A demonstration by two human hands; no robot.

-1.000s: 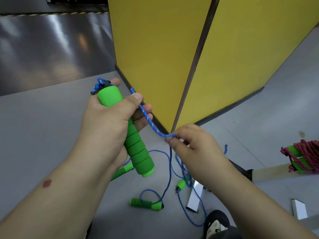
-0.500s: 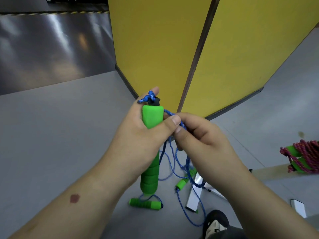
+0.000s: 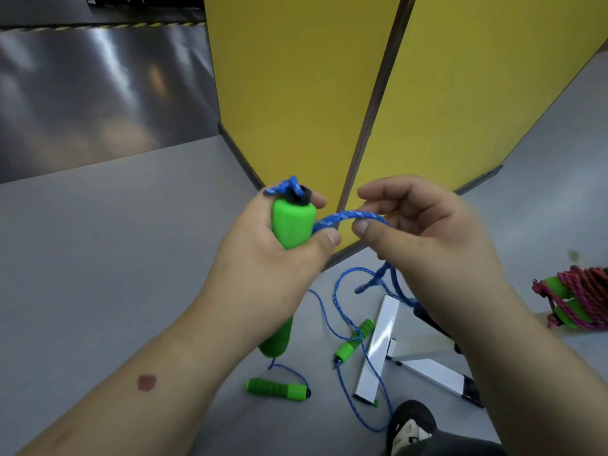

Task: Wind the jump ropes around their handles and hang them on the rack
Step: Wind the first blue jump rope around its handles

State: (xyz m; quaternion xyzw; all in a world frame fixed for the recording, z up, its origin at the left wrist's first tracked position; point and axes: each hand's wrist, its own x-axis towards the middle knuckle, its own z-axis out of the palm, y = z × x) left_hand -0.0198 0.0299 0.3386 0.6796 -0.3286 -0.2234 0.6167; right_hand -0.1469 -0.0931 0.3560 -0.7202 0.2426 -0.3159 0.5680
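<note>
- Blue jump rope (image 3: 348,216) arcs between your two hands, its slack trailing down to the floor (image 3: 98,258).
- Your left hand (image 3: 273,258) grips the green handle (image 3: 292,225) upright, thumb pressed on the rope where it meets the foam.
- Your right hand (image 3: 424,232) pinches the rope's loop, thumb under, fingers curled above.
- Both forearms reach forward, hands close together before the yellow panels (image 3: 296,77).
- Two more green handles (image 3: 276,388) lie on the floor below.

Two yellow panels (image 3: 444,103) meet at a dark vertical strip (image 3: 371,120), with dark skirting along their base. The floor (image 3: 98,258) is matt grey; farther left it turns dark and glossy, reflecting light, behind a yellow-black striped line (image 3: 108,26).
</note>
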